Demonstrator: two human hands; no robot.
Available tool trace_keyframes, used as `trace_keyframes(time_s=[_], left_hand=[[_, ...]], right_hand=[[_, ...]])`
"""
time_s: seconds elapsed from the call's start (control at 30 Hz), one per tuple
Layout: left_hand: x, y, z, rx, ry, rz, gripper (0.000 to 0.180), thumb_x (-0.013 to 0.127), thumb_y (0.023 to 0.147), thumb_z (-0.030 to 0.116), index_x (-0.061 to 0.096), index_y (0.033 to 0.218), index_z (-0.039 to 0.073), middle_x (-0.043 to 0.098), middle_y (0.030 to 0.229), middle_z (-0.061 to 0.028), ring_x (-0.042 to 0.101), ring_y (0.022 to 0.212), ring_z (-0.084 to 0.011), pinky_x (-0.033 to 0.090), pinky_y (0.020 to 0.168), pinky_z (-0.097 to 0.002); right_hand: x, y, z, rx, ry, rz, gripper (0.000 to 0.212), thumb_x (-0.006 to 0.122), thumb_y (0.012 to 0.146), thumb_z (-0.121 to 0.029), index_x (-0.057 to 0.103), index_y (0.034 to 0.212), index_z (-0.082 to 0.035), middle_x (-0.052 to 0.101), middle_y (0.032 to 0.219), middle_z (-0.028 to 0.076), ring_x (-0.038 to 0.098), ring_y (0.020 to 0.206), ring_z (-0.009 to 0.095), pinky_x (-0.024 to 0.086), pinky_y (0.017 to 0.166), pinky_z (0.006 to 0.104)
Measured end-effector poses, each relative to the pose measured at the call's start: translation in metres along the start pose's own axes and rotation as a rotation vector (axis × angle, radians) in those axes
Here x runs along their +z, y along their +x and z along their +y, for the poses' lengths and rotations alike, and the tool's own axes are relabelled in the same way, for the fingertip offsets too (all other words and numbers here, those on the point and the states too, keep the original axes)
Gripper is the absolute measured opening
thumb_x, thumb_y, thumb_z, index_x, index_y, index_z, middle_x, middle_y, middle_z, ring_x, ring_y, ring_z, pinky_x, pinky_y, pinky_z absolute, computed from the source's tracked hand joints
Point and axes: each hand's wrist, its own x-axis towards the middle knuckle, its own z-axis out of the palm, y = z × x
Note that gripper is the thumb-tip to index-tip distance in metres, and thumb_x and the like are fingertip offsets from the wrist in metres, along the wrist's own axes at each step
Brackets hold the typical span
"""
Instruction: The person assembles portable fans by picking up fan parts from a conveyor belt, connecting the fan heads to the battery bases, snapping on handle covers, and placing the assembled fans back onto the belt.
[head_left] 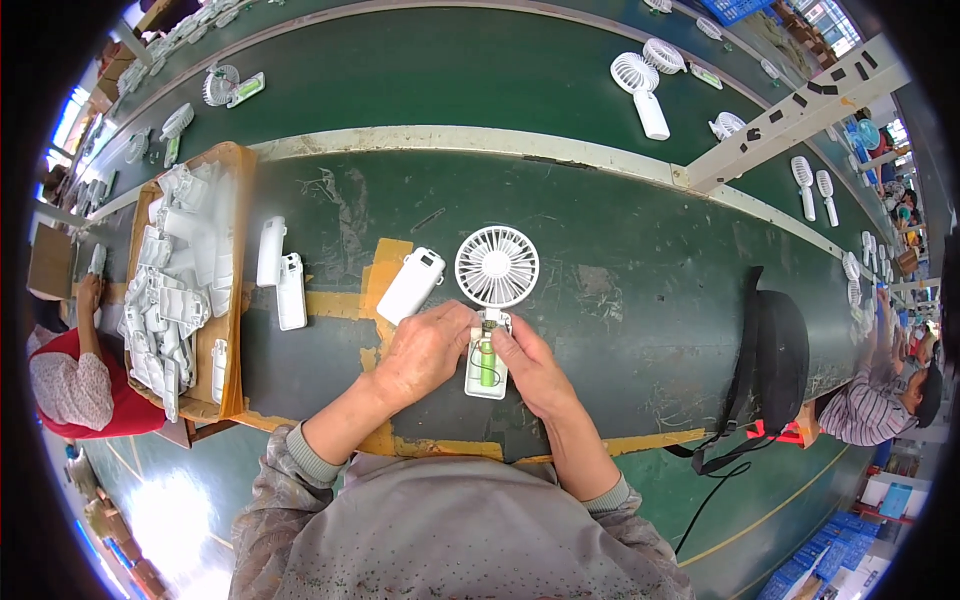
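A white handheld fan lies in front of me with its round grille pointing away. Its handle is uncovered, showing a green battery cell, a dark wire and a small circuit part near the neck. My left hand is closed at the upper left of the handle, fingertips pinched by the circuit part. From the other side my right hand grips the handle, its thumb along the right edge. A loose white handle cover lies just beyond my left hand.
Two more white covers lie left, beside a cardboard box heaped with white shells. A black bag with straps sits right. Beyond a pale rail, a green belt carries fans. People work at both sides.
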Motion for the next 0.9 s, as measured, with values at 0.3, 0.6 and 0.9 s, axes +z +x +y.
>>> trace_keyframes(time_s=[0.3,0.6,0.9], left_hand=[[-0.008,-0.015,0.010,-0.030,-0.033,0.141,0.015,0.061,0.078,0.003,0.058,0.092,0.002,0.060,0.083,-0.0117,0.060,0.073,-0.0302,0.049,0.064,-0.0375],[-0.030,-0.021,-0.011,-0.294,0.611,0.170,0.048,0.071,0.069,0.016,0.051,0.108,-0.003,0.050,0.111,-0.0184,0.050,0.102,-0.0330,0.045,0.082,-0.0407],[-0.043,-0.019,0.031,-0.560,0.314,0.031,0.044,0.068,0.071,0.028,0.051,0.098,-0.002,0.062,0.076,-0.0174,0.062,0.070,-0.0344,0.049,0.068,-0.0423]], right_hand=[[0.001,0.002,-0.001,0.009,0.091,-0.008,0.028,0.040,0.097,-0.016,0.046,0.119,0.000,0.059,0.105,0.008,0.059,0.094,0.014,0.048,0.082,0.0262],[0.005,0.001,0.002,0.015,0.157,0.007,0.030,0.039,0.097,-0.017,0.044,0.120,0.002,0.058,0.111,0.015,0.060,0.099,0.024,0.052,0.083,0.0327],[0.006,-0.001,-0.003,0.048,0.248,0.006,0.032,0.040,0.096,-0.016,0.044,0.122,0.002,0.056,0.116,0.014,0.055,0.108,0.022,0.047,0.090,0.0332]])
